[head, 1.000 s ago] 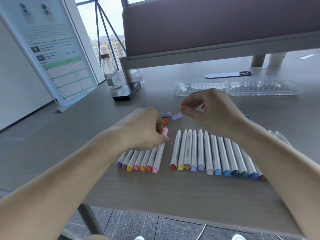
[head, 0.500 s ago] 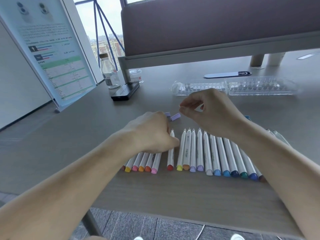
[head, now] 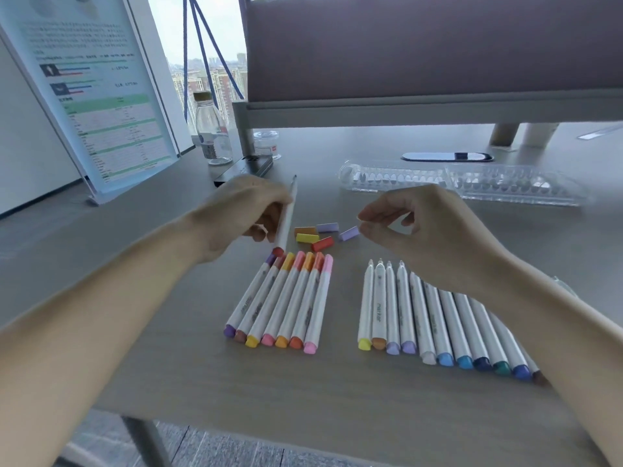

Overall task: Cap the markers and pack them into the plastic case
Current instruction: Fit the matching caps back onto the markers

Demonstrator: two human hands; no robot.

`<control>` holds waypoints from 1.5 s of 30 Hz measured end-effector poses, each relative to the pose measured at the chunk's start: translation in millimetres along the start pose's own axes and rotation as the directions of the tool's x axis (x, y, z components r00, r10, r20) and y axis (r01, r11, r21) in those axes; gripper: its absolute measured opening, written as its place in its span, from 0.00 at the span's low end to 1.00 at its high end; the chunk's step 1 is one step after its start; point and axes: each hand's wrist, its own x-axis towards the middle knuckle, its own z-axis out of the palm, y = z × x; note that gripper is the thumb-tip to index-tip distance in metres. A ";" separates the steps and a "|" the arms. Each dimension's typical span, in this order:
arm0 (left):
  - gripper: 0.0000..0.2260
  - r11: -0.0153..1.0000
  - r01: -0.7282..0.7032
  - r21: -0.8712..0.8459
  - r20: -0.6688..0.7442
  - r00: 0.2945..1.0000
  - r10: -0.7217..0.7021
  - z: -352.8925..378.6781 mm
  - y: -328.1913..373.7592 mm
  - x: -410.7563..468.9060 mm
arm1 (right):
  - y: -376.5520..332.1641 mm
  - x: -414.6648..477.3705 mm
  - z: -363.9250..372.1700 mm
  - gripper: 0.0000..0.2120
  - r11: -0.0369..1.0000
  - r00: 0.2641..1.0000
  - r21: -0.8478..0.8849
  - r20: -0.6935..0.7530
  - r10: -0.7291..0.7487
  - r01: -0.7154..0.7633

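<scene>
Roughly a third done, it seems: the left hand (head: 246, 210) grips a bare-tipped, red-ended marker (head: 286, 217) above seven capped markers (head: 286, 298) at near left, while a longer uncapped row (head: 438, 318) waits at right. The right hand (head: 421, 230), fingers curled, meets a lilac cap (head: 349, 233) among matte, wedge-shaped loose caps (head: 313, 235) — grip unclear — and the clear, dimpled plastic case (head: 472, 183) lies far right, apparently unpacked.

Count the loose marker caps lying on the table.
5: orange cap, yellow cap and red cap clustered together, left lavender cap just behind them, right lavender cap beside the right hand. Others may be hidden under the hands.
</scene>
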 end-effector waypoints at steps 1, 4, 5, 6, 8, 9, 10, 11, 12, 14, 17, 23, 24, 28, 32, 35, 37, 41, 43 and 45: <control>0.14 0.998 -0.017 -0.057 -0.020 1.000 0.015 -3.0 -5.2 2.7 | -0.2 -0.6 0.8 0.05 1.000 1.000 -0.014 0.004 0.003 -0.003; 0.13 0.977 -0.086 -0.193 -0.051 0.996 0.078 -4.7 -26.6 8.5 | -3.4 -3.0 2.6 0.06 0.999 1.000 -0.031 0.008 0.006 -0.006; 0.13 0.966 -0.112 -0.231 -0.073 0.993 0.098 -3.6 -34.4 8.9 | -5.4 -2.2 2.5 0.05 0.999 1.000 -0.039 0.012 -0.008 0.008; 0.14 0.957 -0.137 -0.256 -0.096 0.989 0.115 -2.8 -41.3 9.1 | -8.7 0.2 2.3 0.04 0.998 1.000 -0.050 0.020 -0.022 0.023; 0.14 0.950 -0.178 -0.255 -0.129 0.980 0.149 -1.2 -49.2 9.8 | -14.7 9.6 2.6 0.03 0.994 0.997 -0.098 0.052 -0.051 0.055; 0.14 0.951 -0.194 -0.240 -0.128 0.978 0.167 0.3 -49.1 10.1 | -17.5 15.9 2.9 0.04 0.989 0.995 -0.131 0.079 -0.062 0.072; 0.13 0.951 -0.203 -0.234 -0.121 0.976 0.179 0.5 -50.1 10.2 | -20.8 23.9 6.7 0.05 0.983 0.991 -0.165 0.120 -0.065 0.085; 0.13 0.950 -0.211 -0.229 -0.112 0.976 0.189 0.3 -49.5 9.7 | -23.4 32.2 11.4 0.06 0.976 0.984 -0.197 0.167 -0.064 0.097; 0.14 0.950 -0.217 -0.224 -0.105 0.975 0.198 -0.1 -48.8 9.3 | -25.9 40.4 16.2 0.07 0.966 0.974 -0.230 0.219 -0.065 0.116; 0.14 0.950 -0.225 -0.216 -0.102 0.973 0.208 -0.7 -47.7 7.9 | -28.7 54.2 24.9 0.08 0.940 0.948 -0.295 0.311 -0.073 0.169; 0.14 0.946 -0.239 -0.220 -0.117 0.969 0.218 -3.3 -47.2 7.3 | -27.8 64.7 32.5 0.08 0.922 0.920 -0.337 0.389 -0.048 0.190; 0.13 0.949 -0.231 -0.216 -0.140 0.969 0.204 -7.1 -48.1 8.8 | -25.0 65.8 33.7 0.07 0.921 0.898 -0.351 0.440 0.002 0.170; 0.13 0.950 -0.233 -0.205 -0.142 0.968 0.207 -7.3 -48.3 8.9 | -24.5 64.8 32.1 0.07 0.918 0.903 -0.359 0.430 0.002 0.169; 0.11 0.956 -0.249 -0.157 -0.167 0.960 0.222 -6.7 -50.3 12.9 | -21.2 47.5 15.5 0.02 0.968 0.967 -0.245 0.253 0.012 0.051; 0.05 0.945 -0.314 -0.094 -0.185 0.938 0.294 -4.9 -50.7 15.4 | -12.8 26.7 5.8 0.04 0.998 0.992 -0.066 0.127 0.027 -0.019; 0.06 0.931 -0.366 0.013 -0.152 0.919 0.363 -1.5 -52.4 14.8 | -5.6 20.2 5.3 0.05 0.999 0.996 -0.017 0.083 0.039 -0.038; 0.07 0.916 -0.380 0.128 -0.111 0.912 0.394 -0.5 -54.3 14.6 | -1.4 17.1 5.3 0.05 0.999 0.996 -0.008 0.069 0.047 -0.047; 0.07 0.887 -0.407 0.221 -0.051 0.903 0.427 1.6 -55.0 13.7 | 0.7 13.0 4.2 0.05 0.999 0.997 -0.013 0.063 0.048 -0.047; 0.06 0.875 -0.421 0.240 -0.034 0.897 0.441 3.0 -53.8 13.1 | -0.7 12.4 3.8 0.05 0.999 0.998 -0.027 0.058 0.039 -0.037; 0.06 0.868 -0.431 0.245 -0.017 0.893 0.449 3.6 -52.8 12.1 | -3.0 11.4 4.5 0.05 0.999 0.997 -0.039 0.064 0.030 -0.028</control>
